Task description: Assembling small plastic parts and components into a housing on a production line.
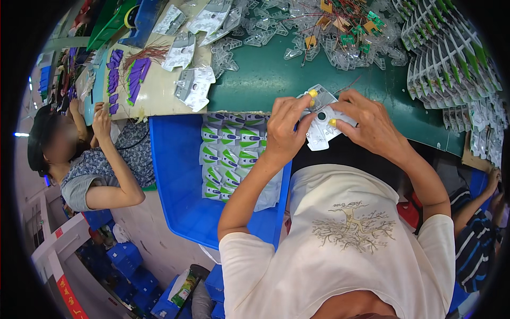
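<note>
At the front edge of the green bench, a white and grey plastic housing (322, 127) with a round dark hole is held between both hands. My left hand (287, 127) grips its left side, thumb and fingertips closed on it. From the other side, my right hand (372, 123) pinches it, thumb pressed on the white face. Yellow finger cots cover several fingertips. A thin dark wire (350, 84) runs up from near the housing toward the bench. What lies inside the housing is hidden.
Clear plastic parts (340, 50) with wired green boards (348, 40) are heaped on the green bench (249, 85). Stacked shells (446, 58) stand at right. More housings (195, 87) and purple strips (137, 80) lie left. A blue bin (180, 186) holds finished-looking units (228, 159). A co-worker (101, 170) sits left.
</note>
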Demonstrator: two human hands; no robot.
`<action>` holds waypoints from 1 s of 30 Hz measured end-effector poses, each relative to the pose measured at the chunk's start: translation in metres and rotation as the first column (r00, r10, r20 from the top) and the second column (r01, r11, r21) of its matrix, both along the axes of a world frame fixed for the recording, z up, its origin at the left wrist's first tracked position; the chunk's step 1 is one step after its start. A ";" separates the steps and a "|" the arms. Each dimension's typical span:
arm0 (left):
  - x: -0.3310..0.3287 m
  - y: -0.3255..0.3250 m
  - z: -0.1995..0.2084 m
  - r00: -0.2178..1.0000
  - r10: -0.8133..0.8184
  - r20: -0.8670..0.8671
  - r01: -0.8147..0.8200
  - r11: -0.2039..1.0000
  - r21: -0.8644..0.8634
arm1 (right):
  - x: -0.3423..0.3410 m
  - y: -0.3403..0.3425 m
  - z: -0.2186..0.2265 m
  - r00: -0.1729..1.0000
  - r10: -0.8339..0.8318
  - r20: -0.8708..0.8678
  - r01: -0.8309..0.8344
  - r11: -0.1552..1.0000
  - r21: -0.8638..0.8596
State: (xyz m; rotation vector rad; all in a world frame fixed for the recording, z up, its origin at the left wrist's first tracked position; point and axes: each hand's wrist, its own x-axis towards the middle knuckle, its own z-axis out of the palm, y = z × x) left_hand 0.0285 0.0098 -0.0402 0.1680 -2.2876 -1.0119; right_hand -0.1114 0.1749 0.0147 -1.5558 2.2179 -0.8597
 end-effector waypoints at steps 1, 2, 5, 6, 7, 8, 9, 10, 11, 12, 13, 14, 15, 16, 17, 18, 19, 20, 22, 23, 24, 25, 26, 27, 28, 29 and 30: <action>-0.002 -0.001 0.000 1.000 -0.024 -0.006 0.024 0.999 0.024 | 0.001 0.000 0.002 1.000 0.011 -0.007 -0.011 0.999 0.049; -0.004 -0.003 0.001 0.999 -0.046 -0.007 0.046 0.998 0.044 | 0.000 0.000 0.002 1.000 0.011 -0.008 -0.010 0.999 0.049; -0.011 -0.008 0.007 0.981 -0.176 0.080 0.172 0.984 0.049 | -0.004 -0.001 0.003 0.999 0.025 -0.024 -0.024 0.998 0.054; -0.012 -0.010 0.009 0.981 -0.178 0.079 0.174 0.983 0.050 | -0.006 0.000 0.004 0.999 0.043 -0.025 -0.042 0.998 0.042; -0.014 -0.012 0.012 0.964 -0.229 0.134 0.230 0.973 0.007 | -0.008 0.000 0.005 0.998 0.061 -0.027 -0.060 0.998 0.031; -0.014 -0.012 0.013 0.943 -0.272 0.193 0.283 0.959 -0.031 | -0.008 0.001 0.007 0.998 0.063 -0.027 -0.063 0.998 0.032; -0.014 -0.013 0.015 0.944 -0.270 0.191 0.281 0.959 -0.030 | -0.009 0.003 0.010 0.999 0.018 0.043 -0.018 1.000 0.003; -0.015 -0.013 0.018 0.938 -0.277 0.207 0.292 0.956 -0.043 | -0.011 0.005 0.013 0.993 -0.025 0.114 0.028 0.999 -0.024; -0.013 -0.014 0.018 0.932 -0.282 0.227 0.301 0.952 -0.056 | -0.012 0.006 0.017 0.993 -0.020 0.115 0.023 0.999 -0.025; -0.011 -0.014 0.017 0.933 -0.277 0.228 0.297 0.953 -0.058 | -0.012 0.008 0.022 0.880 -0.026 0.474 0.038 0.999 -0.014; -0.008 -0.013 0.016 0.935 -0.257 0.245 0.282 0.957 -0.069 | -0.012 0.008 0.024 0.644 -0.030 0.765 0.045 0.999 0.002; -0.007 -0.011 0.015 0.934 -0.244 0.260 0.272 0.959 -0.077 | -0.007 0.009 0.023 0.685 0.020 0.729 0.070 0.993 -0.094; -0.006 -0.009 0.016 0.934 -0.244 0.261 0.271 0.960 -0.076 | -0.003 0.009 0.026 0.862 0.027 0.507 0.051 0.989 -0.139; -0.005 -0.007 0.016 0.945 -0.220 0.241 0.242 0.968 -0.066 | 0.002 0.009 0.029 0.969 0.026 0.244 0.018 0.984 -0.177; -0.005 -0.003 0.015 0.955 -0.197 0.222 0.214 0.975 -0.052 | 0.010 0.009 0.027 0.986 0.014 0.167 0.017 0.983 -0.185; -0.004 0.000 0.014 0.955 -0.197 0.223 0.212 0.976 -0.049 | 0.016 0.011 0.021 0.985 0.015 0.169 0.016 0.983 -0.182; -0.004 0.003 0.013 0.960 -0.181 0.212 0.193 0.980 -0.037 | 0.023 0.013 0.011 1.000 -0.011 0.021 0.015 0.977 -0.211; -0.004 0.004 0.013 0.966 -0.165 0.199 0.174 0.984 -0.026 | 0.028 0.014 0.003 0.991 -0.041 -0.128 0.009 0.971 -0.239; -0.005 0.006 0.013 0.965 -0.165 0.203 0.172 0.985 -0.020 | 0.032 0.015 -0.007 0.969 -0.045 -0.245 -0.014 0.972 -0.234; -0.004 0.005 0.012 0.964 -0.161 0.211 0.169 0.985 -0.020 | 0.035 0.015 -0.011 0.975 -0.023 -0.222 -0.023 0.979 -0.203; -0.003 0.003 0.011 0.964 -0.161 0.213 0.169 0.985 -0.020 | 0.036 0.015 -0.013 0.980 -0.003 -0.199 -0.032 0.985 -0.171; -0.002 0.000 0.008 0.964 -0.169 0.207 0.174 0.985 -0.008 | 0.036 0.014 -0.012 0.980 -0.003 -0.198 -0.031 0.985 -0.172; -0.001 -0.002 0.007 0.963 -0.177 0.201 0.180 0.984 0.004 | 0.034 0.013 -0.006 0.997 -0.032 -0.069 0.017 0.978 -0.208; -0.001 -0.005 0.007 0.963 -0.178 0.203 0.181 0.984 0.003 | 0.032 0.012 -0.004 0.997 -0.056 0.062 0.069 0.969 -0.237; -0.001 -0.008 0.007 0.959 -0.195 0.205 0.194 0.981 0.023 | 0.028 0.013 -0.006 0.993 -0.058 0.100 0.088 0.940 -0.329; 0.000 -0.009 0.007 0.955 -0.212 0.207 0.207 0.977 0.045 | 0.025 0.018 -0.006 0.987 -0.109 0.119 0.141 0.942 -0.304; -0.001 -0.009 0.008 0.955 -0.212 0.207 0.208 0.977 0.042 | 0.022 0.024 -0.005 0.977 -0.162 0.136 0.194 0.941 -0.278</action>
